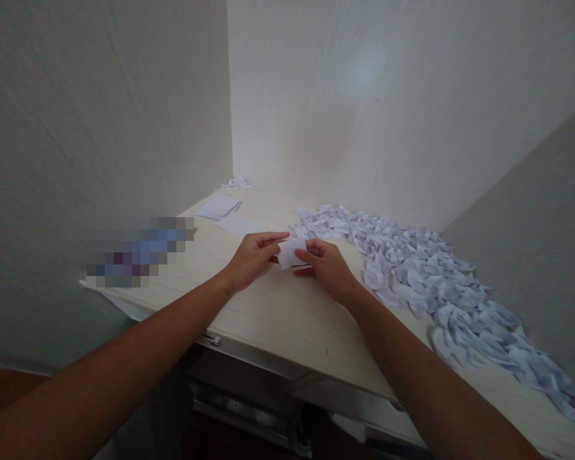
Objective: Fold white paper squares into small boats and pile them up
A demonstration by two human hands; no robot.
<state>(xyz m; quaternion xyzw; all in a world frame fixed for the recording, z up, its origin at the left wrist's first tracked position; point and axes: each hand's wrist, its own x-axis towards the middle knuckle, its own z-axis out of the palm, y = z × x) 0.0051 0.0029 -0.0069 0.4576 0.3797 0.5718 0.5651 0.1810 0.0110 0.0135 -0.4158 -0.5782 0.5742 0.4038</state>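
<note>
Both my hands meet over the middle of a pale wooden desk (287, 319) and pinch one small white paper slip (288, 253) between them. My left hand (253, 259) grips its left side, fingers curled over the top edge. My right hand (326, 265) holds the right side with thumb and fingers closed. The slip sits just above the desk surface. A long heap of folded white paper pieces (431, 281) lies to the right of my right hand.
Flat white paper sheets (219, 206) lie at the back left, with a few folded bits (240, 184) in the corner. A blurred-out object (141, 250) sits on the left edge. White walls enclose the desk. A drawer with a metal rail (249, 409) shows under the front edge.
</note>
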